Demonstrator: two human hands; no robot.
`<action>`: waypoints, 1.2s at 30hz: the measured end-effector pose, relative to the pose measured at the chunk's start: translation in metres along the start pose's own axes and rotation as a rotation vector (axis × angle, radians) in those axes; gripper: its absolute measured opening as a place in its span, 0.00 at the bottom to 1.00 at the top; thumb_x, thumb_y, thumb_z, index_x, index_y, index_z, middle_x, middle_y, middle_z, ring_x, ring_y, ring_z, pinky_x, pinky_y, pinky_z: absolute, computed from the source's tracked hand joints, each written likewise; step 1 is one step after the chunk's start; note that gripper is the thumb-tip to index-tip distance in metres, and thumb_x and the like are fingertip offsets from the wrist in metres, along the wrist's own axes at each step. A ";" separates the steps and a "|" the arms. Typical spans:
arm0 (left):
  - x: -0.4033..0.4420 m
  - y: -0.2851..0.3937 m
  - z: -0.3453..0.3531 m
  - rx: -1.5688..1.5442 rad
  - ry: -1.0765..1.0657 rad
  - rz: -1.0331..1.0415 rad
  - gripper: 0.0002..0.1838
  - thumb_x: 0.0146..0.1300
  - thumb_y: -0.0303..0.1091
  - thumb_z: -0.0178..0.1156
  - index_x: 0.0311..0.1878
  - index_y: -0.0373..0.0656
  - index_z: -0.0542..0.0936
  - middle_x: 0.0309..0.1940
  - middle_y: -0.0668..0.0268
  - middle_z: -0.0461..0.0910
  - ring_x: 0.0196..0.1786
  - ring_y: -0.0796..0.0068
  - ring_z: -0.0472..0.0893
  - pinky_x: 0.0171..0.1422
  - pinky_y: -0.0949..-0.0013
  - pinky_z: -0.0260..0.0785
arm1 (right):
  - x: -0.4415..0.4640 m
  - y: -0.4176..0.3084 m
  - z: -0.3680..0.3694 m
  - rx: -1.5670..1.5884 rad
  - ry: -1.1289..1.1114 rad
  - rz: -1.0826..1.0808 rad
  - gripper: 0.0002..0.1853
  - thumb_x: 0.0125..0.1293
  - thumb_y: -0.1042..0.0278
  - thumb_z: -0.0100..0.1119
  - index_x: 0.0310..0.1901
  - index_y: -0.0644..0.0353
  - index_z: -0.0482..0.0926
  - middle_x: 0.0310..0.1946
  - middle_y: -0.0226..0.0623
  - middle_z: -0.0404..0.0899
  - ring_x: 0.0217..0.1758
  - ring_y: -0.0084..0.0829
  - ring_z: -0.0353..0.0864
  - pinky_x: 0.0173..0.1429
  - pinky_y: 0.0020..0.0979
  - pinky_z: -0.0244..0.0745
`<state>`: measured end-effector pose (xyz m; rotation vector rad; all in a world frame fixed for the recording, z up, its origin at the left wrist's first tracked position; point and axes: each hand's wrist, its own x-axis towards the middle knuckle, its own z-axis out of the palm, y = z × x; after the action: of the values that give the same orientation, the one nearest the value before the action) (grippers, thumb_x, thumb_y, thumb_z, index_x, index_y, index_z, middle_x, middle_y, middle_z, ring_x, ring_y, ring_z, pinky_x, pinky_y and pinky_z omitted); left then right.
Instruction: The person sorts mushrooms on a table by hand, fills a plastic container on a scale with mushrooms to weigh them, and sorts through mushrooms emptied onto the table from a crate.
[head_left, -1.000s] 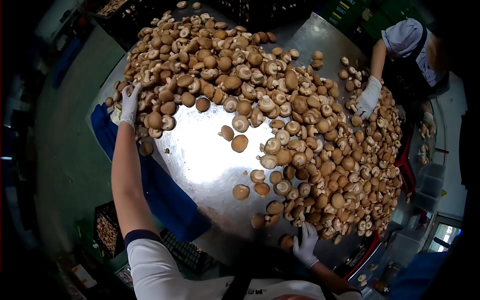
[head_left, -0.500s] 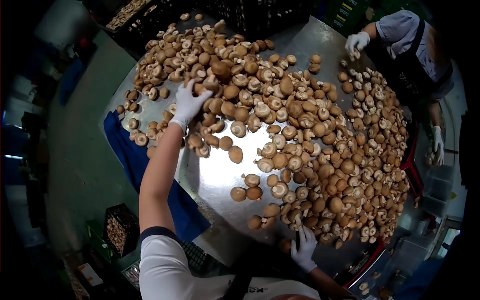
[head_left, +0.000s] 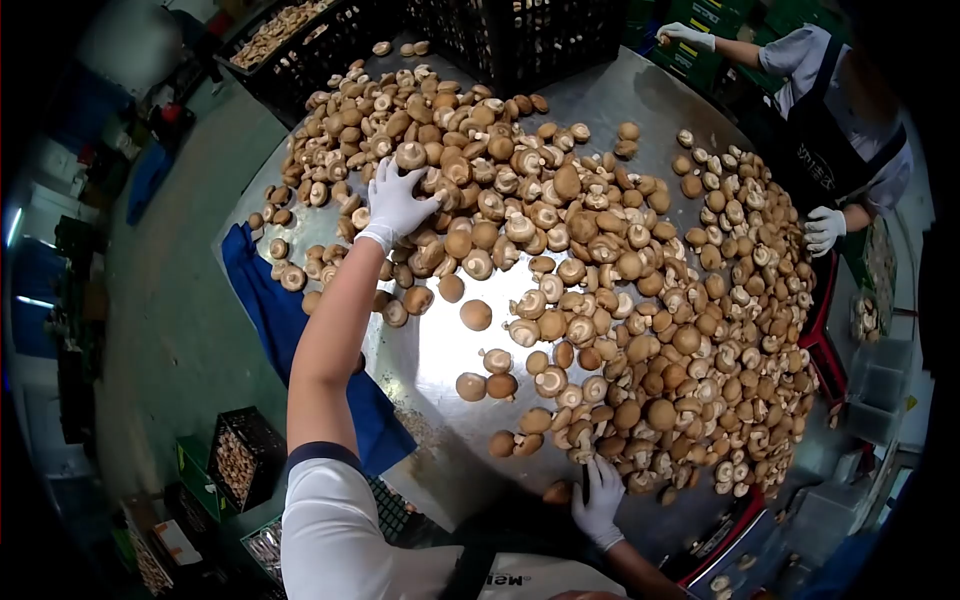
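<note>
Brown-capped mushrooms with pale stems point(head_left: 690, 340) lie in a large loose heap across a metal table point(head_left: 440, 345). My left hand point(head_left: 398, 205), in a white glove, reaches over the left part of the heap, its fingers spread against several mushrooms. What lies under the palm is hidden. At the near edge of the heap is my right hand point(head_left: 600, 505), also gloved, fingers stretched out and thumb apart, close to the nearest mushrooms. A narrow dark strip shows between its thumb and fingers; I cannot tell whether it is an object or a gap.
Black crates point(head_left: 520, 50) stand at the table's far edge. A blue cloth point(head_left: 265, 300) hangs over the left edge. Across the table a co-worker point(head_left: 830, 120) wears white gloves. A crate of mushrooms point(head_left: 240, 460) sits on the floor at lower left.
My left hand has shifted slightly right, and mushrooms near it have been pushed along. My right hand has hardly moved. The co-worker's one hand has swung outward toward the green crates.
</note>
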<state>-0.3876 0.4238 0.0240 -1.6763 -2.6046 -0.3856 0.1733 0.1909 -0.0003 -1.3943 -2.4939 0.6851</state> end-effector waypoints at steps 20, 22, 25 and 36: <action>0.006 0.040 -0.028 -0.231 -0.360 0.212 0.35 0.49 0.45 0.72 0.62 0.48 0.72 0.55 0.50 0.80 0.61 0.49 0.77 0.70 0.56 0.64 | 0.001 -0.002 0.002 -0.018 0.011 -0.002 0.35 0.58 0.67 0.63 0.69 0.59 0.67 0.66 0.46 0.69 0.66 0.50 0.67 0.68 0.47 0.60; 0.000 0.049 -0.042 -0.461 -0.486 0.125 0.30 0.53 0.40 0.72 0.58 0.46 0.71 0.50 0.53 0.81 0.54 0.57 0.80 0.63 0.61 0.69 | 0.001 -0.003 0.001 -0.018 0.007 0.009 0.35 0.57 0.67 0.63 0.69 0.59 0.67 0.66 0.45 0.69 0.66 0.50 0.67 0.68 0.47 0.60; 0.011 0.054 -0.064 -0.726 -0.392 0.002 0.22 0.58 0.34 0.65 0.55 0.48 0.72 0.43 0.62 0.80 0.45 0.73 0.78 0.53 0.67 0.72 | 0.000 -0.001 0.002 -0.037 0.008 0.026 0.33 0.59 0.62 0.62 0.67 0.58 0.70 0.64 0.41 0.70 0.66 0.47 0.68 0.68 0.45 0.61; 0.078 0.103 -0.019 0.017 -0.266 -0.148 0.27 0.55 0.56 0.68 0.54 0.51 0.85 0.45 0.57 0.86 0.50 0.56 0.85 0.56 0.57 0.76 | 0.004 -0.003 -0.003 0.016 0.006 0.006 0.34 0.57 0.68 0.64 0.67 0.59 0.70 0.64 0.46 0.70 0.65 0.50 0.68 0.67 0.47 0.61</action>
<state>-0.3297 0.5298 0.0741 -1.6374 -2.9214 -0.1504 0.1701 0.1940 0.0034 -1.3967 -2.4750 0.6993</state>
